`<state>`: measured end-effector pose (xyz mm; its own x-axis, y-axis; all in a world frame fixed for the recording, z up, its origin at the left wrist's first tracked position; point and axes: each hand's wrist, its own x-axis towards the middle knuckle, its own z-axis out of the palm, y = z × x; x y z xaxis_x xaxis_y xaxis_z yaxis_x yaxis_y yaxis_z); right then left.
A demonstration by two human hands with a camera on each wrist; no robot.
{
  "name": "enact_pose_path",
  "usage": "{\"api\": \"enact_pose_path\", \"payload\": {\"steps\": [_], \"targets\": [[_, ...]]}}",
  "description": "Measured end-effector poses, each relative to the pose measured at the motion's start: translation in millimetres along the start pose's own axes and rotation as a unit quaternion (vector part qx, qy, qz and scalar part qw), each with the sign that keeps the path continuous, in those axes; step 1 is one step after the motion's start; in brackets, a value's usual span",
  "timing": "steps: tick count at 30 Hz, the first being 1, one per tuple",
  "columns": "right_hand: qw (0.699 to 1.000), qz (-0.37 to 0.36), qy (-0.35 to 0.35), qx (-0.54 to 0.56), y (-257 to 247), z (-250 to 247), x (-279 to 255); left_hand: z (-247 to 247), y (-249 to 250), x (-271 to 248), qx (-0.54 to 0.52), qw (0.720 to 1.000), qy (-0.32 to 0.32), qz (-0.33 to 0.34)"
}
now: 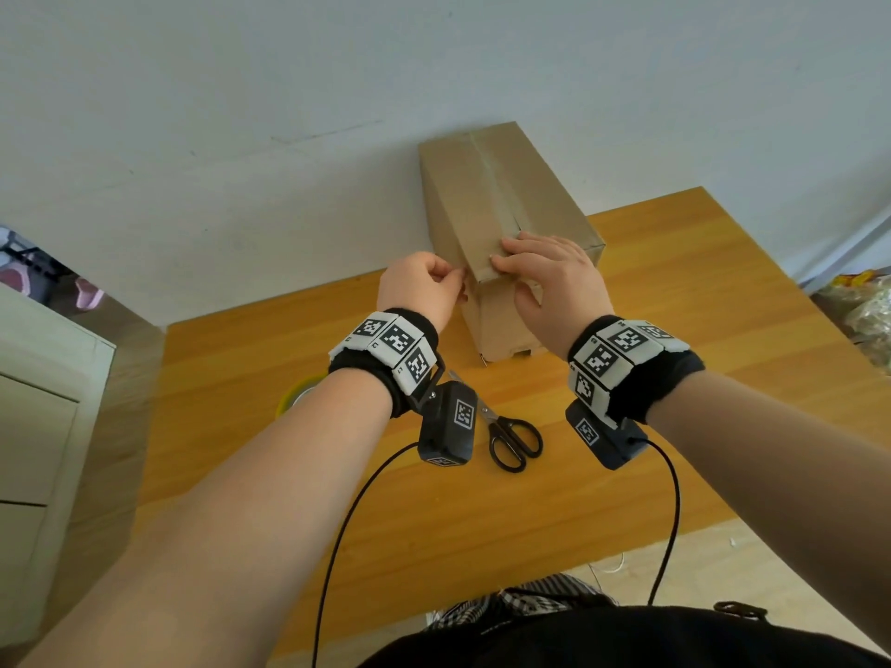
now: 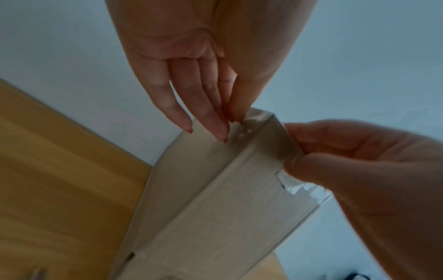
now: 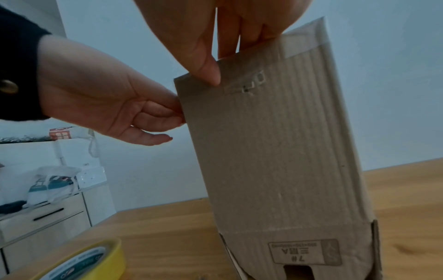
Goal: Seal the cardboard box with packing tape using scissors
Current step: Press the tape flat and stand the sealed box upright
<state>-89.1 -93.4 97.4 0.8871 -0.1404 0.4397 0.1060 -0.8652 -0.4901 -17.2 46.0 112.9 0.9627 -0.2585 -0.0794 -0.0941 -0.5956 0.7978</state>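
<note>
A tall brown cardboard box (image 1: 506, 200) (image 2: 215, 208) (image 3: 275, 151) stands on the wooden table, with clear packing tape (image 1: 492, 171) (image 2: 266, 138) (image 3: 304, 43) running along its top seam and over the near edge. My left hand (image 1: 453, 279) (image 2: 236, 117) (image 3: 177, 111) is at the box's near top-left corner, thumb and fingertips pinching crinkled tape there. My right hand (image 1: 511, 277) (image 2: 292, 151) (image 3: 215, 64) rests on the near end, fingers flat on top and thumb pressing the front face. Black-handled scissors (image 1: 511, 436) lie on the table below my wrists.
A yellow tape roll (image 1: 296, 395) (image 3: 91, 261) lies on the table (image 1: 241, 426) left of the scissors, partly hidden by my left wrist. A white drawer cabinet (image 1: 38, 402) stands to the left, a wall behind the box, and plastic bags (image 1: 868, 311) at the right.
</note>
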Motion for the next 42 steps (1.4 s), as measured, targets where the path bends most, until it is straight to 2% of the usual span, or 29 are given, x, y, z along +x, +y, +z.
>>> {"api": "enact_pose_path", "payload": {"steps": [6,10,15,20,23,25,28,30,36,42], "targets": [[1.0,0.001,-0.001,-0.012,1.0,0.3,2.7,-0.6,2.7,-16.4,-0.08,0.994,-0.072,-0.013],[1.0,0.001,0.003,-0.009,-1.2,1.0,3.7,7.7,6.7,-28.2,-0.037,0.99,-0.134,0.028],[0.999,0.012,-0.03,-0.015,-2.6,-2.1,6.5,16.9,10.6,-31.1,-0.05,0.988,-0.143,0.027],[0.997,0.03,-0.074,0.01,-2.9,-14.1,11.1,16.1,8.5,-27.6,0.025,0.987,-0.159,0.002],[0.994,0.089,-0.032,0.047,-1.5,-24.9,13.1,10.1,12.4,-30.7,0.096,0.987,-0.125,0.012],[0.993,0.117,-0.007,0.023,4.4,-30.0,13.4,8.3,17.2,-32.6,0.146,0.984,-0.086,0.06],[0.986,0.147,-0.068,-0.04,16.6,-30.4,10.2,13.4,23.7,-33.9,0.186,0.971,-0.095,0.118],[0.983,0.15,-0.09,-0.049,20.7,-27.6,6.8,20.5,25.4,-32.1,0.166,0.975,-0.108,0.103],[0.986,0.156,-0.05,-0.038,26.0,-22.2,3.7,33.7,23.1,-26.1,0.032,0.995,-0.082,0.041],[0.978,0.197,0.019,0.061,30.7,-21.6,6.0,20.5,16.5,-14.2,-0.025,0.998,-0.027,0.047]]}}
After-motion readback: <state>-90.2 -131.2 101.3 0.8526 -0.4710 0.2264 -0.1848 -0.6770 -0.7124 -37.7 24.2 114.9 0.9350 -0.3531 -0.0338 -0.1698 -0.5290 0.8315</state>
